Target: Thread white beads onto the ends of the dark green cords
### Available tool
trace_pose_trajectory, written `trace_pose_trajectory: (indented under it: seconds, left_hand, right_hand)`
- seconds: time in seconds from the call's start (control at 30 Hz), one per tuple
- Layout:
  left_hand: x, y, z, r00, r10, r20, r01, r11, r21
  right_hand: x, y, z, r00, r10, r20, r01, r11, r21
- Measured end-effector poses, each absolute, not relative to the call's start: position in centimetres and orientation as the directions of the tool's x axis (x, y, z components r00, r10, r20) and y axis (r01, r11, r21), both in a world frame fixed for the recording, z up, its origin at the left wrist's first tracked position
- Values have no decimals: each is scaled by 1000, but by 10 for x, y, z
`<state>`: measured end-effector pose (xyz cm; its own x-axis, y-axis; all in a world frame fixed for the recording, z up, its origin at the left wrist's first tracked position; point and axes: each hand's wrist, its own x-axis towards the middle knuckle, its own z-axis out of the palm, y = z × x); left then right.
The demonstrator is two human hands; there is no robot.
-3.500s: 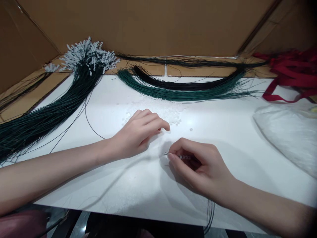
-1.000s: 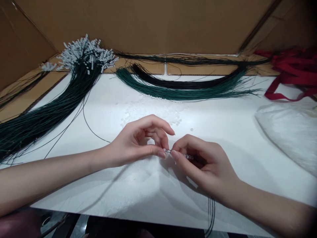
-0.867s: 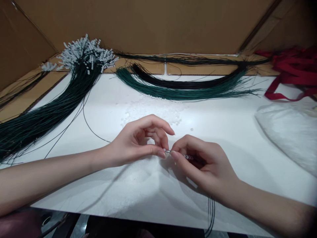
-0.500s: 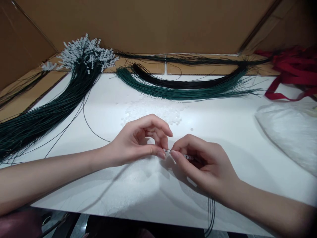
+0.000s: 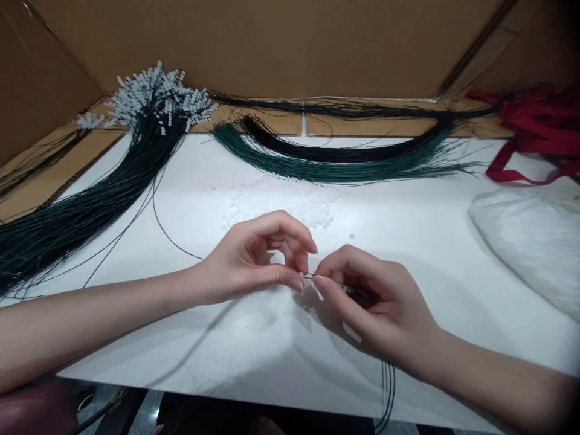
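Over the white tabletop, my left hand [image 5: 272,260] is closed in a pinch between thumb and a bent finger, its index finger lifted and curved above. At those fingertips is what looks like a small white bead, mostly hidden. My right hand [image 5: 380,296] faces it, thumb and index finger closed on thin dark cords. Short cord ends bridge the small gap between both hands' fingertips. A row of white beads [image 5: 348,289] shows under my right fingers, partly covered. From beneath that hand, several cord tails [image 5: 388,386] hang over the table's front edge.
Loose white beads [image 5: 290,202] lie scattered beyond my hands. A thick bundle of dark green cords [image 5: 104,187] tipped with beads lies left. Green and black cords [image 5: 344,169] curve across the back. Red ribbon [image 5: 539,133] and a clear plastic bag [image 5: 530,235] sit right, before cardboard walls [image 5: 272,48].
Hardly anything differs. Both hands keep their pinches in almost the same place, and slightly less of the bead row shows under my right fingers.
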<state>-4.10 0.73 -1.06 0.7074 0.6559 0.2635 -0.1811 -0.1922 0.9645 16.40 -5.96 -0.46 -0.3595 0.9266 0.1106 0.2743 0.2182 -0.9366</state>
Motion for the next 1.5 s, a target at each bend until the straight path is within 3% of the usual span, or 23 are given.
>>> trace_pose_trajectory:
  seconds: [1.5]
  left_hand:
    - [-43, 7, -12, 708, 661, 247, -151, -201, 968]
  right_hand:
    - [165, -61, -6, -360, 926, 112, 291, 226, -930]
